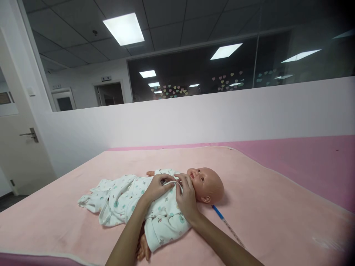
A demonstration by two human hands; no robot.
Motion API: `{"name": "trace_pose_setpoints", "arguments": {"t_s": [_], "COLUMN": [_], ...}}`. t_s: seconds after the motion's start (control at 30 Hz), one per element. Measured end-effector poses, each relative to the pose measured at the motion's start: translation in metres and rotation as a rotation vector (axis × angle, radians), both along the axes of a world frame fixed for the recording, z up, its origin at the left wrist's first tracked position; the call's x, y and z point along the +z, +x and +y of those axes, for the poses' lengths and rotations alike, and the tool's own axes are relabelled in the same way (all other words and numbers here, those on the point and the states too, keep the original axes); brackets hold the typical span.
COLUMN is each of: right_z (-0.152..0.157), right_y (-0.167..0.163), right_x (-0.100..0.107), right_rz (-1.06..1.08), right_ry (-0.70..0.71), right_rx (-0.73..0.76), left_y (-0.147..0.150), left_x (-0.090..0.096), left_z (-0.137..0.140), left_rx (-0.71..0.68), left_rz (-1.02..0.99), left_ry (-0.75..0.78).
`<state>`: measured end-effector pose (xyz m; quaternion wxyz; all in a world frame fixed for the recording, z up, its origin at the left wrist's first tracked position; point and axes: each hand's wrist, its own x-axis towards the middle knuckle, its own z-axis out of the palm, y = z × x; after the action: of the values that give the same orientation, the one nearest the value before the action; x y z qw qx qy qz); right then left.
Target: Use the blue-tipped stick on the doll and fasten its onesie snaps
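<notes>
A baby doll (pixel 210 183) lies on its back, head to the right, dressed in a white printed romper (pixel 166 210). My left hand (pixel 158 187) rests over the doll's chest, its thumb and fingers closed on the front edge of the romper. Close beside the doll's chin, my right hand (pixel 186 194) has its fingers bent round the same edge near the collar. Between the two hands the white trim is lifted a little. Whether a fastener sits under my fingertips is hidden. A thin thermometer (pixel 227 225) with a blue end lies beside the doll's head, partly behind my right forearm.
The doll lies on a peach blanket (pixel 277 207) spread over a pink surface (pixel 305 159). Behind it runs a low white wall (pixel 194 122) with a window (pixel 194 66) above. A door (pixel 22 140) with a metal handle stands at the left.
</notes>
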<state>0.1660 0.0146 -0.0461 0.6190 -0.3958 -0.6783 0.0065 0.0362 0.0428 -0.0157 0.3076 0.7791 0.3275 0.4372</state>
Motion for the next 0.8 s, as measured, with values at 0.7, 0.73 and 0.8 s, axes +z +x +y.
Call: {"name": "trace_pose_setpoints", "arguments": {"t_s": [0.7, 0.73, 0.8], "right_z": [-0.004, -0.004, -0.004], "right_y": [0.0, 0.001, 0.001], "right_x": [0.0, 0.0, 0.0], "right_rz": [-0.013, -0.017, -0.023], "right_ry": [0.137, 0.124, 0.105], "right_rx": [0.034, 0.044, 0.069], "left_y": [-0.053, -0.054, -0.053], "left_x": [0.003, 0.002, 0.001], "left_z": [-0.009, -0.009, -0.009], "left_rx": [-0.05, -0.055, -0.043], "left_rz": [0.001, -0.004, 0.002], "left_ry": [-0.238, -0.236, -0.201]}}
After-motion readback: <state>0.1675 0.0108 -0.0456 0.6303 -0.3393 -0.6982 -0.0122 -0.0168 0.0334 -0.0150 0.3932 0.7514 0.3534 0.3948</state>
